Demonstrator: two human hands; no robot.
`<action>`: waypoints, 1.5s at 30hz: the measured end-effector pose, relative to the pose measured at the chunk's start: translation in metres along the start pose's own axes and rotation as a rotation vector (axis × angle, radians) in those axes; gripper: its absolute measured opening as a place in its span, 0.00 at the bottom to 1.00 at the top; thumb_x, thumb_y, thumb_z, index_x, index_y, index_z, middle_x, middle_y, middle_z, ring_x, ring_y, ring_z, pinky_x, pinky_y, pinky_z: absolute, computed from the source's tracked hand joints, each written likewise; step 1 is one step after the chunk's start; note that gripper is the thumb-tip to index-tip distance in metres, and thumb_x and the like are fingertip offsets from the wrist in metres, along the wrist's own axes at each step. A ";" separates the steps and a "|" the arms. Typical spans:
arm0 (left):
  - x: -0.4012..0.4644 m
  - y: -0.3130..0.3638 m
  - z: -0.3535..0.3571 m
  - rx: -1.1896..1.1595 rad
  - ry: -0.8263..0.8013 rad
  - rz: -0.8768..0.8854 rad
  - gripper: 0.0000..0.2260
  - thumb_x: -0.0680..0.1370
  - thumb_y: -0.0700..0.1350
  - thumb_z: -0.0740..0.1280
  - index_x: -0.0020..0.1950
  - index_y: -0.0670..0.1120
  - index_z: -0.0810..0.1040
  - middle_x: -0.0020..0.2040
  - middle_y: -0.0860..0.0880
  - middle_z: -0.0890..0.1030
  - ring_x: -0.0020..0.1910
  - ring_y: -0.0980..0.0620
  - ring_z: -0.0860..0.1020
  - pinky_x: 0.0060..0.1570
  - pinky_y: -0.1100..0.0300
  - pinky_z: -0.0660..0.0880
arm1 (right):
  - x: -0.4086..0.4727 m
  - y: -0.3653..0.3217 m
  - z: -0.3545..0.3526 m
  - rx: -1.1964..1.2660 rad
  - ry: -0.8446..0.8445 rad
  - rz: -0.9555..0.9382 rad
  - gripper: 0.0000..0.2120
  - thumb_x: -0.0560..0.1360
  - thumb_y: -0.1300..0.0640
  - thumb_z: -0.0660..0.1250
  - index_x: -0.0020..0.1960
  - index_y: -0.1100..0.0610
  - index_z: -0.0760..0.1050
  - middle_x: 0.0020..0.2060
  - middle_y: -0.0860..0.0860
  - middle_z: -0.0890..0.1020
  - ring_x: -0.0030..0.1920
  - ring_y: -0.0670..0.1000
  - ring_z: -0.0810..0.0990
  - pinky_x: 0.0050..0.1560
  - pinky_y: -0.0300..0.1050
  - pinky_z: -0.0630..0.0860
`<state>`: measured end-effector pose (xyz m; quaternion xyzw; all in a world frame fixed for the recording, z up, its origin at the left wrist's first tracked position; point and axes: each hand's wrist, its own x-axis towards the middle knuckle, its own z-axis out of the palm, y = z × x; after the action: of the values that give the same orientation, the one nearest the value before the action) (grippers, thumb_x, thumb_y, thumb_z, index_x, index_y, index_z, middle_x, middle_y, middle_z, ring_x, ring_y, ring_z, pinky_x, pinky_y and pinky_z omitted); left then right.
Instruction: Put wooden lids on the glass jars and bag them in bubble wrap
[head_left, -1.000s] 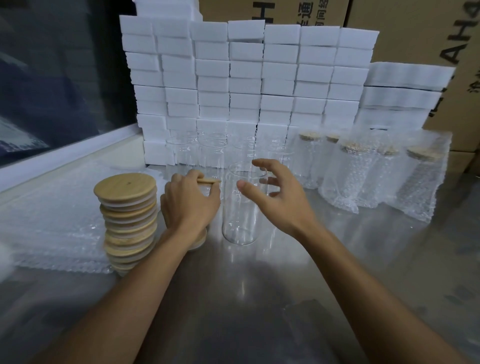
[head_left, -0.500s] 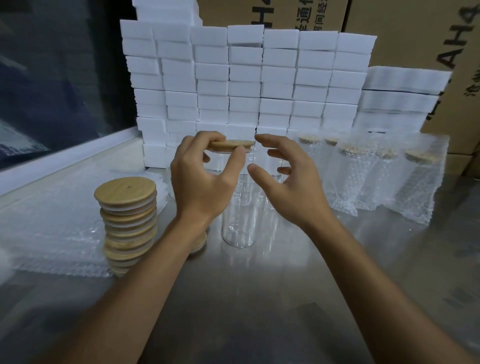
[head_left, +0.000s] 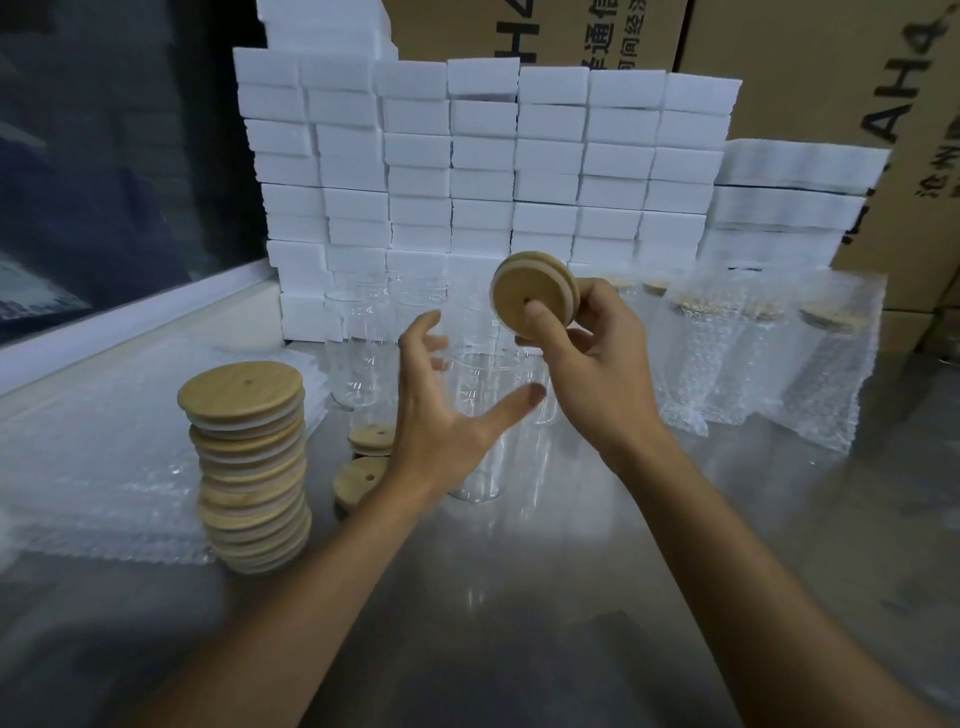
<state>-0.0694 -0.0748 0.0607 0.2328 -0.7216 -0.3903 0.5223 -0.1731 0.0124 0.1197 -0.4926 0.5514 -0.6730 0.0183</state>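
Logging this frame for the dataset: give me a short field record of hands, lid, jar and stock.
right hand: pinches wooden lid, tilted on edge, above jar
left hand: fingers spread, holds nothing, in front of glass jar
glass jar: upright on table, no lid
lid stack: left of the hands
bagged jars: right, lidded, in bubble wrap

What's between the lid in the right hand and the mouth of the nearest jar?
The left hand is: open, fingers spread in front of and over the nearest jar. The right hand pinches the wooden lid tilted on edge above the rim. Nothing else visible blocks it.
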 end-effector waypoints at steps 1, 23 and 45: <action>-0.001 -0.007 0.002 0.003 -0.039 -0.059 0.45 0.60 0.69 0.76 0.69 0.64 0.55 0.67 0.53 0.67 0.64 0.57 0.70 0.54 0.66 0.67 | 0.000 0.001 -0.001 0.005 0.011 0.014 0.03 0.80 0.57 0.70 0.50 0.54 0.76 0.46 0.51 0.83 0.47 0.53 0.85 0.54 0.56 0.81; 0.013 0.004 -0.016 0.555 -0.001 -0.016 0.41 0.58 0.68 0.75 0.67 0.61 0.66 0.54 0.56 0.76 0.52 0.52 0.78 0.50 0.51 0.77 | -0.002 0.015 -0.003 -0.148 -0.164 -0.054 0.15 0.83 0.57 0.64 0.69 0.54 0.78 0.56 0.36 0.82 0.57 0.33 0.78 0.57 0.30 0.73; 0.014 0.039 -0.035 -0.257 -0.748 -0.449 0.23 0.58 0.57 0.80 0.50 0.52 0.82 0.45 0.42 0.81 0.37 0.43 0.81 0.38 0.51 0.78 | 0.001 0.011 -0.012 0.364 -0.271 0.269 0.14 0.76 0.49 0.69 0.58 0.54 0.84 0.54 0.53 0.87 0.57 0.52 0.85 0.59 0.45 0.80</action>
<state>-0.0391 -0.0734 0.1055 0.1599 -0.7381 -0.6374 0.1530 -0.1873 0.0158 0.1134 -0.4890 0.4745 -0.6805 0.2695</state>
